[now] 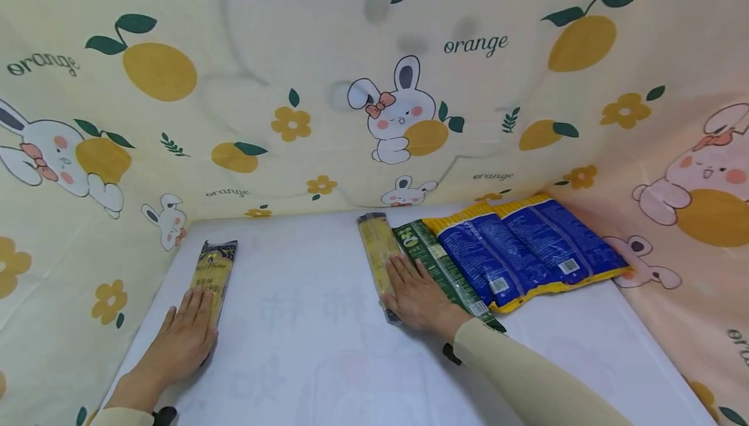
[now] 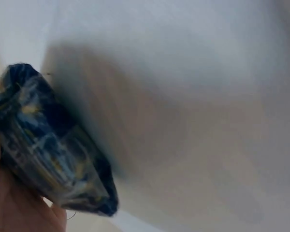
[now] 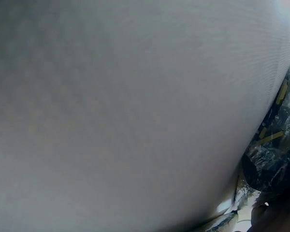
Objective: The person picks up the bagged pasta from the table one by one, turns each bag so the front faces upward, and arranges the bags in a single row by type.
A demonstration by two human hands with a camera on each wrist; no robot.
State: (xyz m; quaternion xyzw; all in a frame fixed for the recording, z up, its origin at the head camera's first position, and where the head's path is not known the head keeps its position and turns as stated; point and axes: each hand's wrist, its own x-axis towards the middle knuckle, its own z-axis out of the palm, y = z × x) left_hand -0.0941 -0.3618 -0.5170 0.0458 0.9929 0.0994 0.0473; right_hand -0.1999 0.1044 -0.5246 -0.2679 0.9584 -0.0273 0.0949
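Observation:
My left hand (image 1: 184, 335) lies with extended fingers over the lower part of a long yellow spaghetti packet (image 1: 215, 268) with dark ends, at the left of the white table. In the left wrist view, the dark, crinkled end of this packet (image 2: 53, 145) sits beside the palm. A second, similar spaghetti packet (image 1: 374, 240) lies right of the middle, and my right hand (image 1: 418, 299) rests on it with straight fingers. Part of that hand overlaps the green packet (image 1: 447, 266) alongside. The right wrist view catches a dark, glossy packet end (image 3: 273, 159) at its right edge.
Two blue packs (image 1: 488, 257) with yellow edges lie side by side, right of the green packet. The white table (image 1: 292, 348) meets a cloth backdrop (image 1: 316, 36) printed with rabbits and oranges at the back and both sides.

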